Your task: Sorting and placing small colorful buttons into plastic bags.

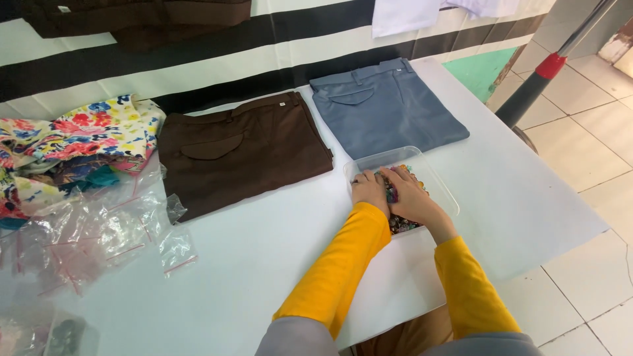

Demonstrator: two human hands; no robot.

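White table [264, 264]. Brown trousers [244, 151], folded, 11 o'clock; grey trousers [389, 105], 1 o'clock. Floral cloth [72, 142], 9 o'clock; clear bags [99, 231] below. Clear tub [438, 188], 2 o'clock, holding beads [393, 191]. Left hand [369, 190], right hand [412, 198]: both inside, fingers spread flat on beads.

White tabletop [264, 264]; dark brown trousers [244, 155], grey-blue trousers [386, 109], floral cloth [72, 142] in red, blue, yellow on cream, clear box [438, 188] of multicoloured beads [395, 194], yellow sleeves [343, 260], black-and-white striped wall [231, 59].
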